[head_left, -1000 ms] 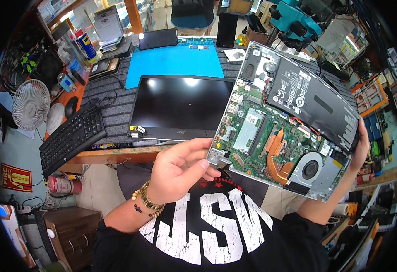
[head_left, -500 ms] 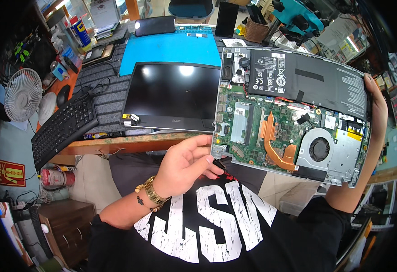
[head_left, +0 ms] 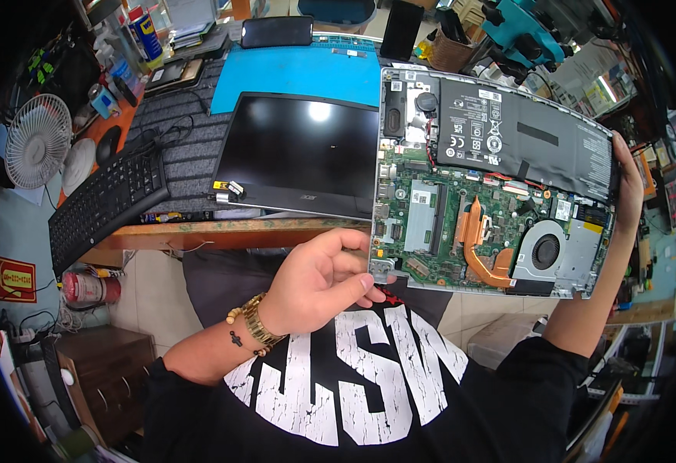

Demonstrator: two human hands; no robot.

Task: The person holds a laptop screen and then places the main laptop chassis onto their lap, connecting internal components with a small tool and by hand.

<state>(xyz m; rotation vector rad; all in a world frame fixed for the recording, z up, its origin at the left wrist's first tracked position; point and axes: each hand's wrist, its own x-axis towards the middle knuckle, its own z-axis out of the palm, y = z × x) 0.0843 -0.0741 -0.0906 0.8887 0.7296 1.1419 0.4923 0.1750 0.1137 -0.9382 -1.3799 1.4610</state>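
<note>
An opened laptop base (head_left: pixel 496 184) is held up in the air above the bench edge (head_left: pixel 276 234), w/ its inside turned to the viewer. Its lower-left corner is held, rather loosely as it seems, btw thumb and curled fingers of the left hand (head_left: pixel 326 278); some fingers are hidden behind. The right edge is gripped by the right hand (head_left: pixel 629 181), most of whose palm can't be seen. The detached display (head_left: pixel 299 150) is laid on the bench, partly covered by the base.

Prob. the base is of moderate weight, heavier toward the battery (head_left: pixel 527 135), and thin, so some flex may be expected. The frame should be judged stiff enough at its rim, but the green PCB, the fan (head_left: pixel 544 251), the copper heat pipe (head_left: pixel 477 243) and the thin red wires are prob. fragile. It is best taken by the two short side edges, w/o pressure on bat. or PCB; the smooth rim may be a bit slippery.

Re. writing: white print, incl. marks & square codes, is carried by the battery; a maker's name is seen on the display's lower bezel; big white letters are printed on the black shirt (head_left: pixel 353 378); yellow print is shown on the red wall sign (head_left: pixel 11 279).
</note>
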